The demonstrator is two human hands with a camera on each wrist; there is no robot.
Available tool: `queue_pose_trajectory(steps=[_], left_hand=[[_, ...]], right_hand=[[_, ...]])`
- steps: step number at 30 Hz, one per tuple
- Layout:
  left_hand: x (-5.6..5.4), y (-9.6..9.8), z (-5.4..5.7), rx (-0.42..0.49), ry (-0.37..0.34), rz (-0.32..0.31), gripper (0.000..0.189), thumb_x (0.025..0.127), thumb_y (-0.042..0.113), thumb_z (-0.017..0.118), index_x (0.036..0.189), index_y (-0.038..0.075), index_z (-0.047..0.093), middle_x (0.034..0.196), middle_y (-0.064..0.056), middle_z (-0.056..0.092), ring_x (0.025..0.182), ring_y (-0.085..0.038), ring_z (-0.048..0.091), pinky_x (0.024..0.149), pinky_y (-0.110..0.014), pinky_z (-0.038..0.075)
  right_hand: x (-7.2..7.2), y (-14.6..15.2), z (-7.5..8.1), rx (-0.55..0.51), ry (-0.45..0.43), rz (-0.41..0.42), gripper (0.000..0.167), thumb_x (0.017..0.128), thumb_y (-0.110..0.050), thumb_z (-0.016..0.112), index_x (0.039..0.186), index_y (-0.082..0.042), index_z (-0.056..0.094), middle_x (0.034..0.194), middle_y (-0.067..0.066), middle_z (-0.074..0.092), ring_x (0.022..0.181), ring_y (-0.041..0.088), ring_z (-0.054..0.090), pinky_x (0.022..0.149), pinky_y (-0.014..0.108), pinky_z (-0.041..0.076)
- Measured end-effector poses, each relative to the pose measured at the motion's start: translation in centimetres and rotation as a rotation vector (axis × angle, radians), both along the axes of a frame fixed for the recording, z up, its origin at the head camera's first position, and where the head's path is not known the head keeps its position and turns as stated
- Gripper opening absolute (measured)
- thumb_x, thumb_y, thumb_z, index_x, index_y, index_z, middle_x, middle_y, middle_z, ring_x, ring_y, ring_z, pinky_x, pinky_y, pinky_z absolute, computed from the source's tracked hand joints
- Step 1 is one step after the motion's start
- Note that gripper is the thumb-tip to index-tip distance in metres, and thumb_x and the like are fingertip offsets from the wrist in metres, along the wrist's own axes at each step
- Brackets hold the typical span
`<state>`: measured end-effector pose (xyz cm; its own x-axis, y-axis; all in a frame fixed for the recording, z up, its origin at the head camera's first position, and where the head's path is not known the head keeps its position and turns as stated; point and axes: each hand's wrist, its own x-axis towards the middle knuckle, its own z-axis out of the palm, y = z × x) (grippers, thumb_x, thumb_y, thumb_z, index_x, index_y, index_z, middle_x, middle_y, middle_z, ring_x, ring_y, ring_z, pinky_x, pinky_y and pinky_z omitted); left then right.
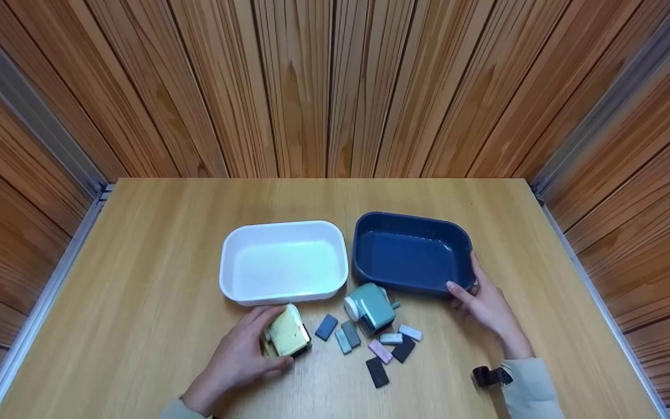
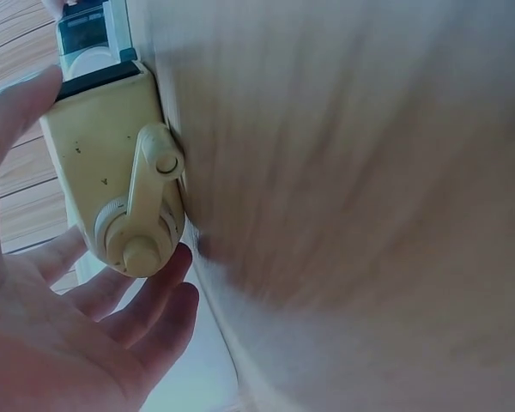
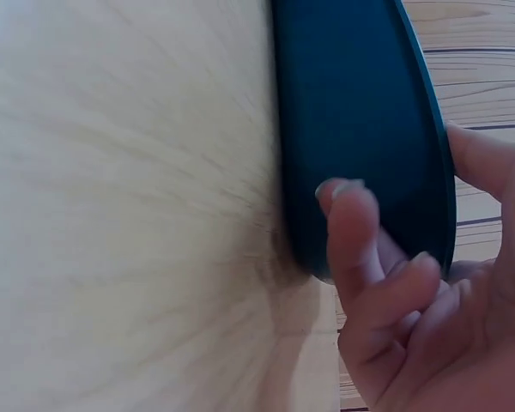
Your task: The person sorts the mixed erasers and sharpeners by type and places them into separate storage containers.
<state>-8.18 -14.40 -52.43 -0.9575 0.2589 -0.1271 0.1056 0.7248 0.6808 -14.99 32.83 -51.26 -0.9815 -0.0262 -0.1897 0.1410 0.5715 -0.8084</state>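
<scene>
Your left hand (image 1: 241, 352) grips a yellow crank-handled box (image 1: 288, 333); your right hand (image 1: 489, 305) pinches a navy rectangular tray (image 1: 409, 259) at one corner — perhaps steadying it.

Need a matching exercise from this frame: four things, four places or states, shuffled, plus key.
Things
1. yellow crank device
2. teal device
3. white tray
4. dark blue tray

Places or states
A. one corner touched by the right grip
B. to the left of the other tray
C. held between the fingers and thumb of the left grip
D. untouched, close beside the loose blocks

Pairs: 1-C, 2-D, 3-B, 4-A
</scene>
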Motion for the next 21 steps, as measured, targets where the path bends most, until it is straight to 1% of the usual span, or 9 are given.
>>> queue_pose_trajectory(steps=[2, 8, 11, 16, 18, 21], left_hand=[[0.06, -0.07, 0.0, 0.002, 0.006, 0.0, 0.09, 0.066, 0.047, 0.091, 0.144, 0.023, 0.051, 0.142, -0.002, 0.048, 0.127, -0.026, 0.047, 0.103, -0.053, 0.039], [0.25, -0.21, 0.0, 0.005, 0.054, -0.011, 0.089, 0.065, 0.044, 0.092, 0.142, 0.021, 0.053, 0.14, -0.002, 0.05, 0.126, -0.026, 0.049, 0.1, -0.053, 0.04], [0.2, -0.2, -0.02, 0.011, 0.045, -0.002, 0.089, 0.065, 0.043, 0.092, 0.142, 0.02, 0.054, 0.14, -0.002, 0.051, 0.126, -0.026, 0.049, 0.102, -0.053, 0.039], [0.11, -0.38, 0.02, 0.041, 0.022, 0.023, 0.088, 0.064, 0.04, 0.093, 0.141, 0.019, 0.055, 0.141, -0.004, 0.052, 0.127, -0.026, 0.05, 0.103, -0.052, 0.039], [0.07, -0.46, 0.1, 0.057, 0.002, 0.04, 0.087, 0.064, 0.039, 0.093, 0.14, 0.019, 0.056, 0.142, -0.005, 0.052, 0.128, -0.027, 0.049, 0.104, -0.053, 0.039], [0.02, -0.57, 0.23, 0.08, -0.032, 0.071, 0.086, 0.064, 0.039, 0.094, 0.14, 0.02, 0.056, 0.143, -0.007, 0.051, 0.13, -0.029, 0.048, 0.106, -0.054, 0.037]], right_hand=[[0.07, 0.06, 0.21, -0.024, -0.009, -0.008, 0.095, 0.095, -0.047, 0.064, 0.161, -0.027, -0.002, 0.086, 0.016, 0.068, 0.07, 0.03, 0.066, 0.062, 0.036, 0.054], [0.41, 0.32, 0.78, -0.07, -0.025, -0.021, 0.098, 0.095, -0.042, 0.066, 0.161, -0.024, -0.003, 0.08, 0.015, 0.067, 0.065, 0.029, 0.066, 0.062, 0.034, 0.054], [0.59, 0.51, 0.75, -0.081, -0.028, -0.021, 0.095, 0.096, -0.04, 0.066, 0.161, -0.025, -0.003, 0.082, 0.016, 0.068, 0.066, 0.029, 0.067, 0.063, 0.034, 0.055], [0.7, 0.6, 0.33, -0.081, -0.032, -0.016, 0.094, 0.097, -0.044, 0.063, 0.161, -0.029, -0.004, 0.087, 0.017, 0.07, 0.07, 0.031, 0.069, 0.054, 0.034, 0.051], [0.75, 0.6, 0.2, -0.081, -0.044, -0.02, 0.094, 0.096, -0.046, 0.063, 0.16, -0.032, -0.004, 0.089, 0.018, 0.07, 0.07, 0.031, 0.069, 0.05, 0.034, 0.049], [0.79, 0.64, 0.06, -0.092, -0.062, -0.025, 0.094, 0.096, -0.048, 0.063, 0.16, -0.036, -0.005, 0.092, 0.018, 0.07, 0.072, 0.032, 0.068, 0.051, 0.034, 0.05]])
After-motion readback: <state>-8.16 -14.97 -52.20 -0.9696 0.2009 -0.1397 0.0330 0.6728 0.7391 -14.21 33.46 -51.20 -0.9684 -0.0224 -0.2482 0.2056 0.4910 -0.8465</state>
